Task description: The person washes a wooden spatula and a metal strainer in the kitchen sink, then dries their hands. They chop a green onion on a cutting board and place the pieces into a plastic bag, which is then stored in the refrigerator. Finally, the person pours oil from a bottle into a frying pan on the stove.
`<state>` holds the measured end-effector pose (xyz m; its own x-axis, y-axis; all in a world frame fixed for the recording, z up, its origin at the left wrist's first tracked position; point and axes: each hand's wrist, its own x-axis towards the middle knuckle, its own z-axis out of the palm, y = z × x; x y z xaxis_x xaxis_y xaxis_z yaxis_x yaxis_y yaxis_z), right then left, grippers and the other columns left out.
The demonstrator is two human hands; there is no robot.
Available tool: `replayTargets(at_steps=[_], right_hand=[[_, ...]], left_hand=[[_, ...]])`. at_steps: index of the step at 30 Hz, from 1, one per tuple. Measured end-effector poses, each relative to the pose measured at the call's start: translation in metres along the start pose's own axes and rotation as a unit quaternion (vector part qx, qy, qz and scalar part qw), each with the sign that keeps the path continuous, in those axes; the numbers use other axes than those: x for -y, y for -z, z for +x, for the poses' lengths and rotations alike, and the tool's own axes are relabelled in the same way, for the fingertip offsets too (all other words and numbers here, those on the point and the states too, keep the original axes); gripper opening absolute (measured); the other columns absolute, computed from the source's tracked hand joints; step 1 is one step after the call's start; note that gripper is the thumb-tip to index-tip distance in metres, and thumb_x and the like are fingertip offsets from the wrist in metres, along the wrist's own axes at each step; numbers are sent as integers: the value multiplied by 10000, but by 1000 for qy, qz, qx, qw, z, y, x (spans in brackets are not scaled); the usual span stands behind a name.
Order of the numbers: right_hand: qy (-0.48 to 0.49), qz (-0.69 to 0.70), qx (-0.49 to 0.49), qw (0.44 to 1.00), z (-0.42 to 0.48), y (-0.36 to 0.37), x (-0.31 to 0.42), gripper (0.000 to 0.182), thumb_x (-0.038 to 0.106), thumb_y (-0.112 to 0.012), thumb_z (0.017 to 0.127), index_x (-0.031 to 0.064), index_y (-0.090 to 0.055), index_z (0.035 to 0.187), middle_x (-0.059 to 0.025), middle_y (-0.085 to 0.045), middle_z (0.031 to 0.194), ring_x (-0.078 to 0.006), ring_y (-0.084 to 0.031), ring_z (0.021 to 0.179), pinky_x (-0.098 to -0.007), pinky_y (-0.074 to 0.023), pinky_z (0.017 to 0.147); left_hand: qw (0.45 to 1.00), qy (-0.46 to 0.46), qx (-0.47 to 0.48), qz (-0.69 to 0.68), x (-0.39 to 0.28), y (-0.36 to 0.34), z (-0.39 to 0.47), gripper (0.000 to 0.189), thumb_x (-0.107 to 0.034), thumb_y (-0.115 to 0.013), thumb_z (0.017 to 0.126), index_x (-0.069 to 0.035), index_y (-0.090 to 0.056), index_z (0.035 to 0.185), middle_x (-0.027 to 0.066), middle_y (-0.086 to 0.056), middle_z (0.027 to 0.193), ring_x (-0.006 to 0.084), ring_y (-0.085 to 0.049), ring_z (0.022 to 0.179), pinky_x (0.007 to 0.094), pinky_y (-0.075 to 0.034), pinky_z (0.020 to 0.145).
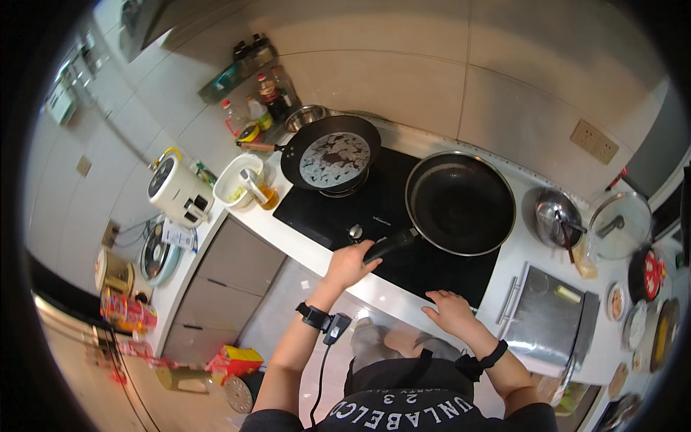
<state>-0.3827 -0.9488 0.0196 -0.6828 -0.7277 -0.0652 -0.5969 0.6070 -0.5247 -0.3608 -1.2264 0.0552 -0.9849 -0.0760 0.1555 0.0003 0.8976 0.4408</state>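
My left hand (353,264) grips the black handle of a large dark frying pan (459,202), which sits over the right side of the black glass cooktop (329,213). Near the cooktop's front edge, my right hand (451,312) has its fingers apart and holds nothing. On the back left burner stands a dark wok (334,156) with whitish, foamy-looking liquid in it; its wooden handle points left. A control knob (355,231) shows between the two pans.
Left of the wok are a white basin (232,186), an oil jug (264,195) and sauce bottles (270,92). An air fryer (181,189) stands further left. To the right are a metal bowl (556,213), a glass lid (621,224), a cleaver-like metal board (545,318) and several dishes.
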Motion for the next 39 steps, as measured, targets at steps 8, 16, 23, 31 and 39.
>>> replayTargets(at_steps=[8, 16, 23, 31, 39], right_hand=[[-141, 6, -85, 986, 113, -55, 48, 301, 287, -613, 825, 22, -587, 967, -148, -643, 912, -304, -627, 864, -394, -516, 731], [-281, -68, -146, 946, 206, -111, 49, 286, 296, -644, 805, 20, -603, 870, -142, -663, 790, -291, -669, 718, -368, -547, 617], [-358, -65, -107, 925, 233, -127, 45, 175, 81, -504, 837, -14, -614, 933, -160, -667, 859, -288, -671, 796, -350, -551, 670], [-231, -206, -54, 949, 217, -117, 43, 182, 81, -538, 812, 42, -615, 972, -114, -649, 915, -252, -643, 845, -315, -537, 679], [-188, -257, -34, 948, 216, -113, 45, 185, 102, -558, 797, 68, -617, 969, -90, -629, 921, -236, -625, 840, -314, -522, 670]], left_hand=[[990, -134, 29, -34, 72, 21, 66, 346, -260, -688, 763, -71, -603, 1040, 139, -644, 789, 322, -628, 725, 394, -508, 632], [980, -164, 102, -48, 106, 34, 105, 415, -297, -692, 770, -41, -599, 1084, 132, -646, 782, 293, -622, 662, 368, -499, 619], [969, -209, 89, -96, 117, 20, 123, 434, -286, -698, 769, -33, -606, 1110, 144, -647, 804, 259, -622, 634, 346, -494, 610], [968, -182, 144, -97, 108, 13, 140, 428, -287, -713, 767, -41, -614, 1102, 166, -661, 851, 300, -639, 740, 352, -502, 678], [972, -201, 99, -69, 113, 12, 142, 416, -284, -705, 769, -35, -611, 1089, 158, -655, 792, 306, -636, 725, 368, -496, 649]])
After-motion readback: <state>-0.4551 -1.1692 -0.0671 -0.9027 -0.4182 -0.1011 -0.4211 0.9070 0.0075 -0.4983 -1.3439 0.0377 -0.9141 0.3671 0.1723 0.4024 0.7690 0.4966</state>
